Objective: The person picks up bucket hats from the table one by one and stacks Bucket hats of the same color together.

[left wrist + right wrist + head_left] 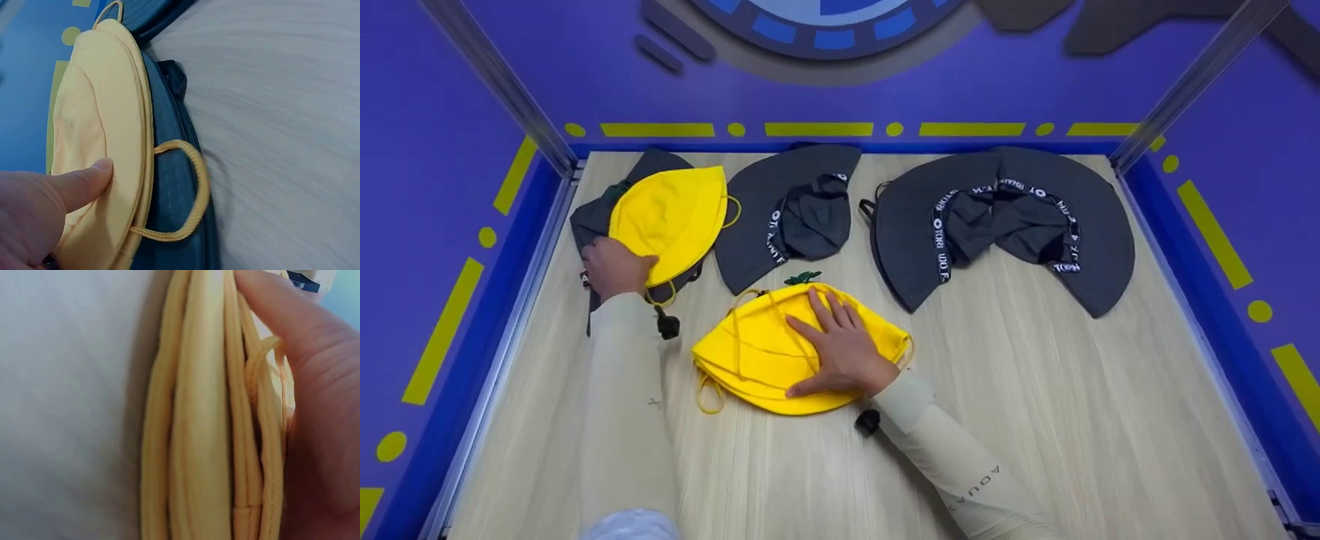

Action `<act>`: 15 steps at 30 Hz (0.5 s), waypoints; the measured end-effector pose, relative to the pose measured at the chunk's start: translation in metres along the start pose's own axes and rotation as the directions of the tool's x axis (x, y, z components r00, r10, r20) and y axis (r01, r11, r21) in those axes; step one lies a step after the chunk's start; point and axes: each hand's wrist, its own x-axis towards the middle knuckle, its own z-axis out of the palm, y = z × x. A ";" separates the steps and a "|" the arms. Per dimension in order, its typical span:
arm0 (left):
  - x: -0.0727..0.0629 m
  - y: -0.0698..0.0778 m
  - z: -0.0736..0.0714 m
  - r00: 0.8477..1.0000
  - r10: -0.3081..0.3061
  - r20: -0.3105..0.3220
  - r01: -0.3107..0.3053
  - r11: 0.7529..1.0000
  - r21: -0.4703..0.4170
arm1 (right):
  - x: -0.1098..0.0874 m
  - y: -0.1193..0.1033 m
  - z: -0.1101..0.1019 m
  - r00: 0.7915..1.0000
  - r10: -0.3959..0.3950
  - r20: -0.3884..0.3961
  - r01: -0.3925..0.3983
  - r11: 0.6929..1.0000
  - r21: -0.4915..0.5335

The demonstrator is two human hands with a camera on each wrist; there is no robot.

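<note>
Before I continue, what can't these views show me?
Head: middle of the leftmost dark hat, covered by the left yellow hat.
Head: fabric of the near yellow hat under the right hand.
Head: fingertips of the left hand, hidden by its back.
Right wrist: thumb tip, cut by top edge.

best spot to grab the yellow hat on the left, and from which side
Probably pinch the yellow hat by its layered rim, between its two cord loops, coming from the right. That curved edge faces away from the left hand. A dark hat lies underneath, so fingers should slip in above its brim to avoid lifting both.
</note>
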 end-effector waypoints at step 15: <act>-0.019 0.014 -0.024 0.957 0.277 0.089 -0.256 0.947 -0.195 | -0.001 0.001 0.000 1.000 -0.006 -0.007 0.006 1.000 0.016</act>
